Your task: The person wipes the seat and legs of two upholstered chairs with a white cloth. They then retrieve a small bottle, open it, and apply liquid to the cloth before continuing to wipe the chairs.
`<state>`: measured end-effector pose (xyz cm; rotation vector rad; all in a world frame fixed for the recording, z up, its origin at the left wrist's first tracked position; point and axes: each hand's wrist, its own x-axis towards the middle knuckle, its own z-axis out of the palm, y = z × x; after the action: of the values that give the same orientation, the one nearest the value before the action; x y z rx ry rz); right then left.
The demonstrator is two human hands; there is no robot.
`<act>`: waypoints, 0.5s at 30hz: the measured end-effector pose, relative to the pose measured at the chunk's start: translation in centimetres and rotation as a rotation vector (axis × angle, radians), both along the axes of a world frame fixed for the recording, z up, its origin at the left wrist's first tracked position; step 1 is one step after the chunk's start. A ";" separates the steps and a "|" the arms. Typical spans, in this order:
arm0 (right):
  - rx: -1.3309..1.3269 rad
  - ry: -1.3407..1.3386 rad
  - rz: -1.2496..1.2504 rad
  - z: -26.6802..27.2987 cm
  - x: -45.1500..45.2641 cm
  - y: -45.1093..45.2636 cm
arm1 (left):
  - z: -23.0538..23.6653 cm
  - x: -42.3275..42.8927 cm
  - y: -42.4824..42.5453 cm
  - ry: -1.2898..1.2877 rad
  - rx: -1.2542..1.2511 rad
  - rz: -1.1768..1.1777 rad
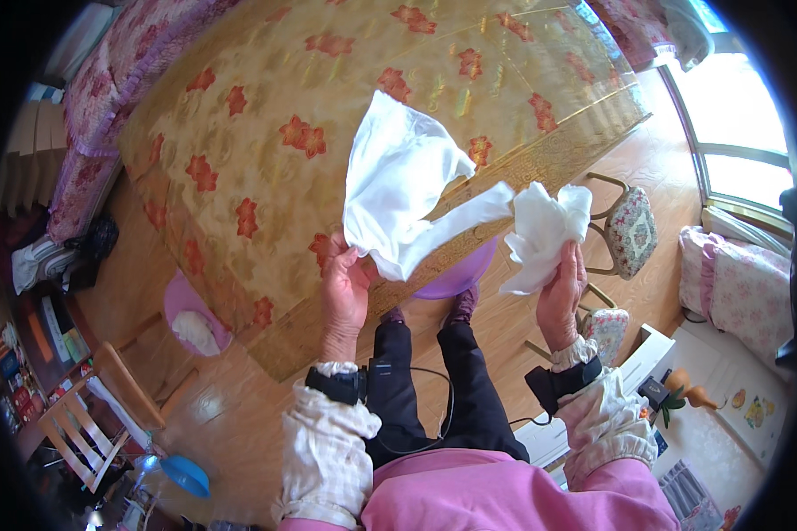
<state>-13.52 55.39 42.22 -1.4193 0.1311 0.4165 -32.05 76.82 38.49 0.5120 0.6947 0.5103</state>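
My left hand [347, 285] grips the lower corner of a thin white cloth or sheet [398, 179], which spreads upward over the table, with a narrow strip reaching to the right. My right hand [562, 292] holds a smaller, crumpled white piece [546, 229] by its lower right part. Some space lies between the two hands. Whether the strip touches the smaller piece is hard to tell. Beneath them is a table with a gold cloth and red flowers [272, 172]. Under its near edge, a purple basin [461, 272] shows partly, close to my feet.
Two padded stools [631, 232] stand right of the table. A pink basin or bag with something white inside [198, 332] is at the table's left corner. Farther left are a wooden chair [129, 385] and a blue basin [186, 475]. A white cabinet [544, 441] stands at the lower right.
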 end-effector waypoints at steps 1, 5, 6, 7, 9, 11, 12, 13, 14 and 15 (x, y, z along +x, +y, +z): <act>-0.010 -0.001 0.018 0.1 -0.1 0.5 | -2.0 -1.1 -0.6 0.076 -0.049 0.035; -0.157 -0.122 0.153 0.6 -1.1 3.5 | -7.3 -4.8 -2.1 0.366 -0.100 0.105; -0.202 -0.165 0.188 0.7 -1.7 4.5 | -7.9 -5.5 -2.1 0.391 -0.085 0.082; -0.245 -0.206 0.224 0.8 -2.6 5.4 | -8.3 -6.2 -2.0 0.453 -0.083 0.061; -0.208 -0.287 0.372 -0.1 -4.3 7.9 | -8.5 -6.9 -1.4 0.439 -0.058 0.101; -0.290 -0.141 0.618 -1.3 -5.5 9.5 | -8.4 -7.2 -0.6 0.450 -0.079 0.113; -0.229 -0.042 0.642 -1.9 -5.9 9.9 | -8.2 -7.2 -0.3 0.452 -0.089 0.087; -0.150 0.026 0.712 -2.7 -5.9 10.2 | -7.9 -7.2 -0.1 0.447 -0.086 0.067; -0.264 -0.187 0.765 -3.5 -5.5 10.2 | -7.6 -7.2 0.1 0.436 -0.081 0.043; -0.374 -0.408 0.831 -4.3 -4.8 10.0 | -7.3 -7.2 0.1 0.443 -0.090 0.035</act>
<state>-18.30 65.34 37.89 -1.8654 -0.7738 0.7927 -39.27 76.97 31.18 0.5337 1.1466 0.3982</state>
